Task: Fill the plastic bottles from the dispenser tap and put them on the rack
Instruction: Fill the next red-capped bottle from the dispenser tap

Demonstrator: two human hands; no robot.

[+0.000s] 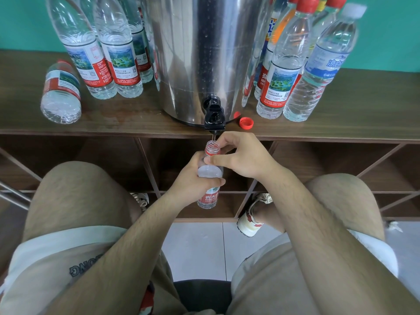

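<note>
A steel dispenser [200,55] stands on the wooden rack top [136,119], its black tap [214,119] over the front edge. An uncapped plastic bottle [210,171] with a red label is held upright right under the tap, and a thin stream of water runs into its mouth. My left hand [193,180] grips the bottle's body. My right hand [241,155] pinches the bottle's neck just below the red ring. A loose red cap [246,123] lies on the top beside the tap.
Several uncapped bottles [118,46] stand left of the dispenser and one bottle [61,92] lies on its side. Several capped bottles [302,57] stand to the right. Open wooden compartments [318,167] lie below the top. My knees flank the bottle.
</note>
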